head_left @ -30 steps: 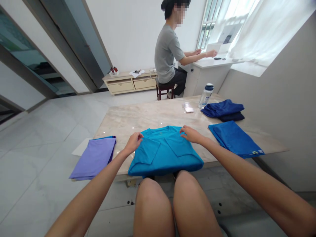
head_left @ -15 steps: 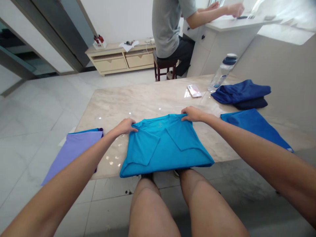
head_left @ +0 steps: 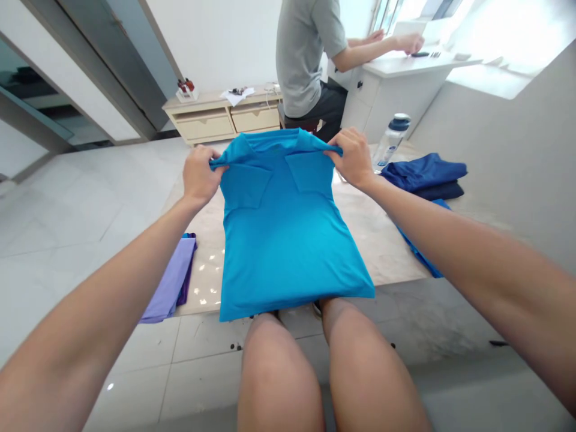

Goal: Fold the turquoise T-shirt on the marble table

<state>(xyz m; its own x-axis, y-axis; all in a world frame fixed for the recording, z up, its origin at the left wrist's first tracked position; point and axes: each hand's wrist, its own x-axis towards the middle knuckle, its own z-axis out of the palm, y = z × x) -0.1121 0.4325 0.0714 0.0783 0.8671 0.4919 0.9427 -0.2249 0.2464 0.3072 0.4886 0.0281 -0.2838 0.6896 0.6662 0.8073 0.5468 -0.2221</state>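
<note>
A turquoise T-shirt (head_left: 288, 240) hangs stretched between my hands, its collar end raised above the table and its lower edge near the table's front edge. Both short sleeves lie flat across its front. My left hand (head_left: 201, 174) pinches the shirt at the left shoulder, thumb against fingers. At the opposite shoulder my right hand (head_left: 353, 157) grips the cloth the same way. The marbled table (head_left: 360, 240) shows on both sides of the shirt, and the shirt hides its middle.
Folded purple clothes (head_left: 168, 285) lie at the table's left end. To the right are dark blue clothes (head_left: 427, 174), a blue folded garment (head_left: 420, 252) partly behind my forearm, and a water bottle (head_left: 390, 141). A person in grey (head_left: 306, 60) sits beyond, beside a low cabinet (head_left: 202, 123).
Both hands have lifted the shirt's shoulders up and away from me, so its body is drawn out longer. The phone on the table is now mostly hidden.
</note>
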